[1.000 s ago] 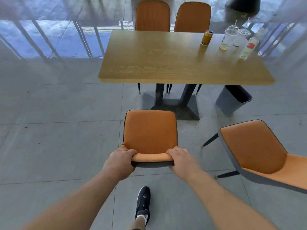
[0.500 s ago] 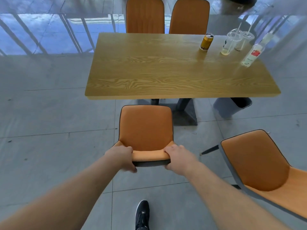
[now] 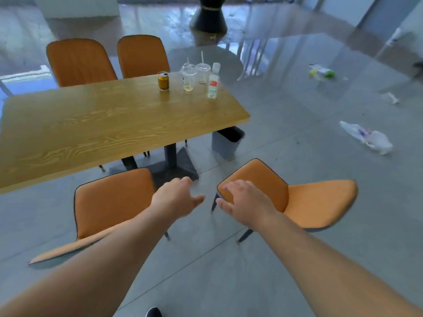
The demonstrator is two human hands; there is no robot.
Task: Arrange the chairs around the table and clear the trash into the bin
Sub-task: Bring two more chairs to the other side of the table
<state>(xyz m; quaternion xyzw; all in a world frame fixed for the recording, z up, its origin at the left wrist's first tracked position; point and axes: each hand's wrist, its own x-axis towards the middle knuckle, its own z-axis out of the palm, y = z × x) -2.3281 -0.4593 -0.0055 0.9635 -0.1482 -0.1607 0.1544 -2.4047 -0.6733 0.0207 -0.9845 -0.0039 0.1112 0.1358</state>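
1. So you've let go of the first orange chair (image 3: 112,202): half a second ago both hands clamped its backrest, now neither does, and it sits by the wooden table (image 3: 109,124).
2. Your left hand (image 3: 176,197) hangs open in the air, holding nothing.
3. Your right hand (image 3: 242,202) is spread over the backrest top of the second orange chair (image 3: 315,202), fingers not curled shut.
4. Gray bin (image 3: 226,140) sits by the table's corner; can (image 3: 163,81), cups (image 3: 189,76), bottle (image 3: 213,81) on top; plastic bag (image 3: 368,137) on the floor.
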